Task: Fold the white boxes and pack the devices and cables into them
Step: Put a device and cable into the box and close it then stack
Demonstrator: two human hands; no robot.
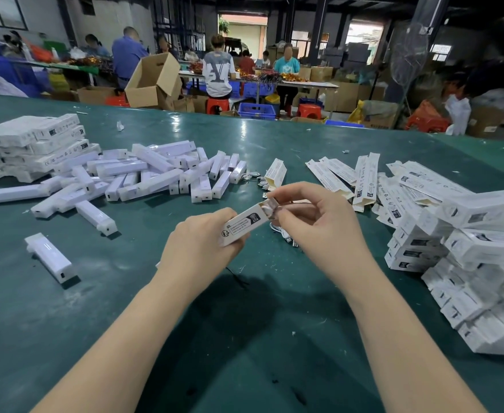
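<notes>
My left hand (203, 239) grips the lower end of a white box (243, 225) held above the green table (245, 338). My right hand (313, 216) pinches the flap at the box's open upper end (270, 204), where something pale shows inside. Loose white cables (283, 235) lie on the table just under my right hand. Bare white devices (143, 180) lie in a heap at the left, and one device (51, 257) lies alone nearer to me. Flat unfolded boxes (364, 180) are spread at the right.
Packed white boxes (468, 257) are stacked at the right edge, and another stack (30, 144) stands at the far left. An opened box (276, 172) stands behind my hands. Beyond the table, people sit at benches among cardboard cartons (152, 81) and blue crates.
</notes>
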